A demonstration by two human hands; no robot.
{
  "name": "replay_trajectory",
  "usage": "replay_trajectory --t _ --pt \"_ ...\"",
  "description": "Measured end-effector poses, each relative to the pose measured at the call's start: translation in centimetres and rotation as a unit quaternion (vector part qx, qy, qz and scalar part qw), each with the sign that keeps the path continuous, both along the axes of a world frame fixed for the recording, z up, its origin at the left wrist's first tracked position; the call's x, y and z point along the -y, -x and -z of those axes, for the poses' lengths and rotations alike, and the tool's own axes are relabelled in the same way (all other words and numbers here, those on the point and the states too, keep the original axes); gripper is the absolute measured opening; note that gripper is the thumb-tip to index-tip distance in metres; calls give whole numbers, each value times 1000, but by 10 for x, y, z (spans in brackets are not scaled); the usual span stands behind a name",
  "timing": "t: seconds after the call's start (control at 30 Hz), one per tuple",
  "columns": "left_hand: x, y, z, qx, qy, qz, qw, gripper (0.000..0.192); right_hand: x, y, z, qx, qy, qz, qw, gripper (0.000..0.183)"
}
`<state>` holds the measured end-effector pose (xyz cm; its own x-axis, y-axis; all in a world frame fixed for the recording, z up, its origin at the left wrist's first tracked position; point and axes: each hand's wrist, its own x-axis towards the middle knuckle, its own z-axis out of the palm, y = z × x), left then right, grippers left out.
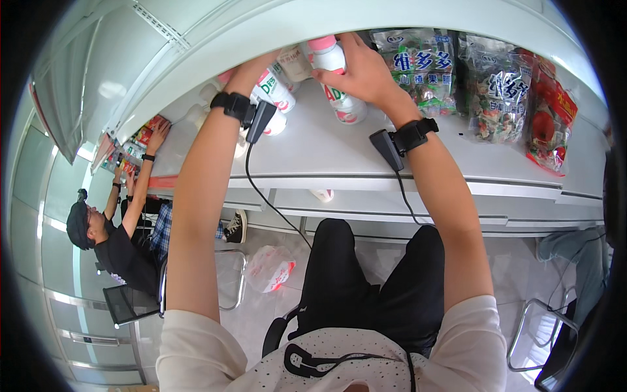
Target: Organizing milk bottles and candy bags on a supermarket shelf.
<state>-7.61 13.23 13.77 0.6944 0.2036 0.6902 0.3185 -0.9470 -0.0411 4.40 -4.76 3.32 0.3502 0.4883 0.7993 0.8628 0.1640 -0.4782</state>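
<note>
My right hand [365, 73] is around the upper part of a white plastic drink bottle [347, 105] with a pink cap, its thumb on the near side. The bottle stands tilted in view on the white shelf [323, 152]. My left hand [254, 71] reaches in under the shelf above, beside several similar white bottles [277, 93]. The upper shelf's edge hides its fingers, so its grip does not show. Behind the two hands stands a beige bottle [294, 63]. Each wrist wears a black strap with a cabled device.
The upper shelf's edge [303, 22] overhangs both hands. To the right stand two clear bags of wrapped sweets [421, 73] and a red-printed bag [551, 122]. Another person [122, 245] reaches into shelves at left. A plastic bag [269, 269] lies on the floor.
</note>
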Motion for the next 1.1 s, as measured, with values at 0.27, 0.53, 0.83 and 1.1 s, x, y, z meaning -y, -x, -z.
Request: replay_trajectory --t 0.27,0.53,0.83,1.1 --pt "42 57 39 159 11 86 983 29 -4 -1 3 22 -22 1 1000 84" --pt "72 158 82 247 238 61 937 25 0 3 -1 6 12 -26 1000 75" --pt "-16 234 80 197 -58 -64 977 27 19 18 -20 -22 24 -35 999 84" --pt "-28 219 110 354 164 -50 920 46 19 17 -18 -27 28 -52 998 84"
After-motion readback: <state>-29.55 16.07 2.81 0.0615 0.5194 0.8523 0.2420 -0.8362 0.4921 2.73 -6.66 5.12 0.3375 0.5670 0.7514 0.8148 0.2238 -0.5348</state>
